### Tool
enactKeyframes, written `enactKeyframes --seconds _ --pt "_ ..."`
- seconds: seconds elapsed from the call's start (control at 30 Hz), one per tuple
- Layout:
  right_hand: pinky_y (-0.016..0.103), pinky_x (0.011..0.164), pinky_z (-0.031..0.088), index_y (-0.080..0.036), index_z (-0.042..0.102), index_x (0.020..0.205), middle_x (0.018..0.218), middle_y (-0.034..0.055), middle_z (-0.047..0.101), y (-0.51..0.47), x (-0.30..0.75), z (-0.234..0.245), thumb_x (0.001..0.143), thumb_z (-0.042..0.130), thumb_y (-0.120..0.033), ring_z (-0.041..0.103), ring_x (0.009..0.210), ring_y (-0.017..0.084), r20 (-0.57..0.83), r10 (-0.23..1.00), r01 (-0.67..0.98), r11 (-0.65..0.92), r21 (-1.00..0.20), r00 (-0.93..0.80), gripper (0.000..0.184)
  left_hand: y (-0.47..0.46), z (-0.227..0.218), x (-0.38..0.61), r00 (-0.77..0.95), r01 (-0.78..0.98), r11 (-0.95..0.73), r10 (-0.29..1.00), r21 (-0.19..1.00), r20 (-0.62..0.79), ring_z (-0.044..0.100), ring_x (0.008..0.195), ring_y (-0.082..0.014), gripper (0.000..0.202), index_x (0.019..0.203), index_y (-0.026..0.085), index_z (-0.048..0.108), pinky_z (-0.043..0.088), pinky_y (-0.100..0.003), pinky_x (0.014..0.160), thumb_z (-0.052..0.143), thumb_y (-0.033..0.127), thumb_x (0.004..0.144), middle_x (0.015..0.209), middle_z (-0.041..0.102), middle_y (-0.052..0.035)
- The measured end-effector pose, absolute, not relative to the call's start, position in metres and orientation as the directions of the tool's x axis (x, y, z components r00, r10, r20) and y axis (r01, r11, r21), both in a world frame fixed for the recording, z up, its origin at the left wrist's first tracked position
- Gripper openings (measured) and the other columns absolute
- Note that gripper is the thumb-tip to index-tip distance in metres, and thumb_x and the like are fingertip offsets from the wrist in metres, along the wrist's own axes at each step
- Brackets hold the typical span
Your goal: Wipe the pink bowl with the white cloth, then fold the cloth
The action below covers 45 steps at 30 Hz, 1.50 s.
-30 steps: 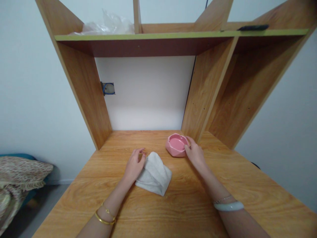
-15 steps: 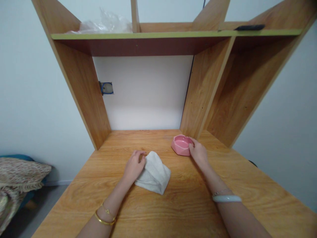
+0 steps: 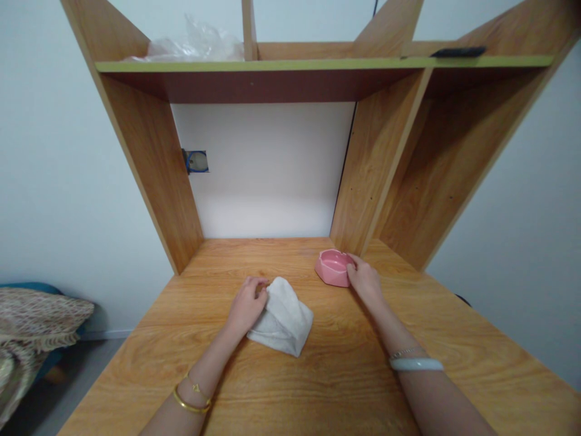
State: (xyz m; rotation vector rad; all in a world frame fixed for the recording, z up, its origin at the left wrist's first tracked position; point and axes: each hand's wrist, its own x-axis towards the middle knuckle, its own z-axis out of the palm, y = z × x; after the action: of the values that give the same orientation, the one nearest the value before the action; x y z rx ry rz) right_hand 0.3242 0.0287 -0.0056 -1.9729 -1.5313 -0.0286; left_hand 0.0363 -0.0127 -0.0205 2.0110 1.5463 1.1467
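A pink faceted ashtray [image 3: 333, 275] with notches in its rim sits on the wooden desktop, right of centre. My right hand [image 3: 364, 281] grips its right side, the thumb over the rim and the fingers on the outer wall. A folded light grey cloth [image 3: 285, 321] lies nearer to me, in the middle of the desk. Along the cloth's left edge rests my left hand [image 3: 248, 301], its fingers loosely bent and the thumb apart from them. That hand touches the cloth's edge but does not visibly grip it.
Wooden side panels [image 3: 145, 169] and an upright divider [image 3: 376, 157] rise behind the desktop [image 3: 290, 393]. A shelf [image 3: 254, 65] overhead carries a clear plastic bag [image 3: 195, 45] and a dark object [image 3: 458, 52]. An uncovered wall socket box [image 3: 197, 161] shows at the back left.
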Motion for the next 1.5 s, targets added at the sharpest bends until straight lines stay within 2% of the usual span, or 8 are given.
enactKeyframes --seconds 0.17,0.33,0.47,0.6,0.87,1.1,1.37,1.5 --pt "0.031 0.075 0.042 -0.015 0.049 0.122 0.099 0.0123 0.065 0.024 0.315 0.006 0.086 0.034 -0.027 0.061 0.086 0.023 0.431 0.822 0.856 -0.125 -0.501 0.372 0.041 -0.013 -0.02 0.036 0.065 0.645 -0.317 0.929 0.696 0.363 0.056 0.096 -0.0201 0.022 0.092 0.016 0.061 0.041 -0.035 0.088 0.046 0.015 0.076 0.099 0.061 -0.0083" --pt "0.028 0.07 0.04 -0.018 0.061 0.095 0.086 0.007 0.067 0.016 0.28 0.012 0.085 0.035 -0.027 0.06 0.079 0.019 0.485 0.864 0.837 0.163 -0.522 0.134 0.029 -0.012 -0.021 0.034 0.045 0.69 -0.272 0.941 0.671 0.335 0.056 0.096 -0.0199 0.024 0.096 0.016 0.059 0.041 -0.033 0.088 0.046 0.015 0.076 0.1 0.061 -0.0076" --pt "0.026 0.057 0.037 -0.017 0.062 0.083 0.063 0.0042 0.063 0.008 0.248 0.006 0.085 0.035 -0.037 0.057 0.06 0.016 0.348 0.933 0.766 0.287 -0.575 -0.089 0.034 -0.01 -0.021 0.033 0.028 0.731 -0.234 0.949 0.642 0.313 0.056 0.094 -0.0182 0.022 0.094 0.016 0.059 0.041 -0.03 0.086 0.046 0.013 0.076 0.098 0.063 -0.0073" --pt "0.026 0.056 0.036 -0.015 0.064 0.083 0.069 0.005 0.064 0.006 0.231 -0.005 0.081 0.043 -0.041 0.056 0.062 0.016 0.236 0.949 0.677 0.314 -0.665 -0.208 0.034 -0.01 -0.019 0.034 0.039 0.721 -0.225 0.958 0.655 0.285 0.058 0.092 -0.0173 0.019 0.089 0.016 0.059 0.042 -0.028 0.082 0.044 0.014 0.078 0.095 0.064 -0.0064" --pt "0.024 0.059 0.037 -0.015 0.063 0.071 0.061 -0.0016 0.059 0.013 0.233 -0.013 0.062 0.058 -0.028 0.051 0.061 0.013 0.008 0.948 0.352 0.126 -0.927 -0.317 0.016 -0.01 -0.019 0.034 0.036 0.705 -0.248 0.948 0.665 0.315 0.057 0.092 -0.017 0.017 0.086 0.016 0.059 0.041 -0.028 0.084 0.045 0.014 0.077 0.094 0.064 -0.0064" --pt "0.023 0.056 0.033 -0.017 0.057 0.062 0.053 -0.0068 0.048 0.008 0.241 0.0 0.054 0.06 -0.021 0.044 0.055 0.009 -0.028 0.932 0.193 0.045 -0.98 -0.361 0.01 -0.014 -0.012 0.034 0.006 0.754 -0.156 0.973 0.638 0.232 0.055 0.095 -0.0177 0.021 0.091 0.015 0.059 0.04 -0.028 0.085 0.044 0.013 0.076 0.098 0.062 -0.0076" --pt "0.02 0.051 0.026 -0.016 0.055 0.069 0.062 -0.0048 0.052 0.009 0.282 0.01 0.054 0.057 -0.015 0.042 0.056 0.007 -0.034 0.87 0.077 0.005 -0.997 -0.493 0.015 -0.018 -0.009 0.035 0.064 0.802 -0.133 0.988 0.582 0.138 0.056 0.089 -0.0179 0.023 0.091 0.017 0.062 0.04 -0.027 0.081 0.048 0.017 0.072 0.097 0.062 -0.0064" --pt "0.02 0.042 0.017 -0.016 0.056 0.073 0.059 -0.0063 0.05 0.013 0.302 0.011 0.055 0.056 -0.013 0.033 0.045 0.003 -0.13 0.843 0.162 -0.052 -0.985 -0.522 0.018 -0.021 -0.007 0.035 0.118 0.826 -0.149 0.989 0.543 0.091 0.057 0.086 -0.0171 0.025 0.091 0.018 0.061 0.041 -0.025 0.076 0.049 0.02 0.07 0.095 0.062 -0.0055"
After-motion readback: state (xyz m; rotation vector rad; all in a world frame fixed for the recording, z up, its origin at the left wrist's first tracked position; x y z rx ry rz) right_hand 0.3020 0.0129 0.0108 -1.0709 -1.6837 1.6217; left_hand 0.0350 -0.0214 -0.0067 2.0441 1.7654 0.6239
